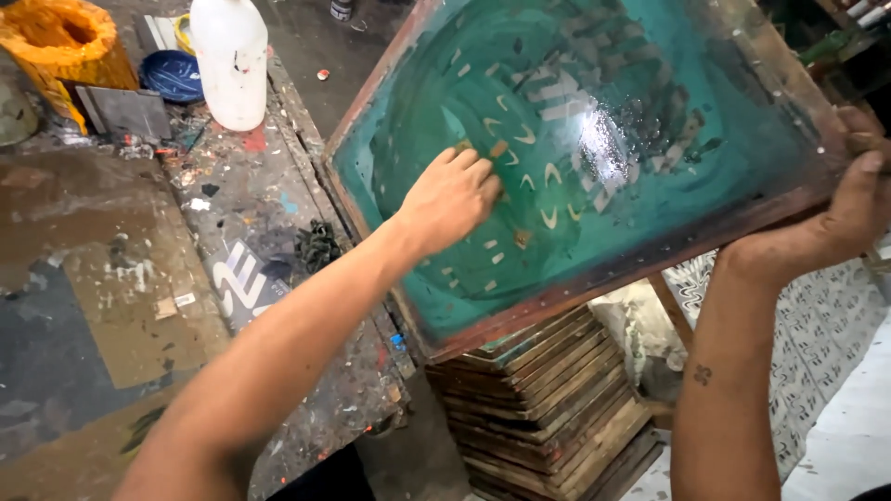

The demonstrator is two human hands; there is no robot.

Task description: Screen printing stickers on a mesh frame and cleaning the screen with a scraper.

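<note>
Head view: a person tilts a wood-framed printing screen (594, 139) above a paint-spattered bench (121, 278), its teal-green mesh wet and glossy, with pale cut-out shapes scattered across it. The left hand (452, 199) is pressed against the mesh near the middle of the screen, fingers curled in; a small tan scrap shows at the fingertips (483, 172), though whether it is pinched or merely rubbed against the mesh cannot be told. The right hand (849, 218) is closed around the frame's lower right edge, thumb on top of the wood, bearing the screen's weight. A small tattoo marks the right forearm below it.

Below the screen, between the two forearms, a stack of wooden frames (548, 408) stands on the floor. Left of the left hand, on the bench, lies a dark crumpled rag (317, 246). Farther off, beyond the left hand at the top of the bench, a white plastic jug (229, 60) stands upright beside a blue lid (174, 74), a grey metal scraper (123, 111) and a yellow-crusted tub (65, 42). To the right of the right forearm, patterned white cloth (826, 325) hangs near the pale floor.
</note>
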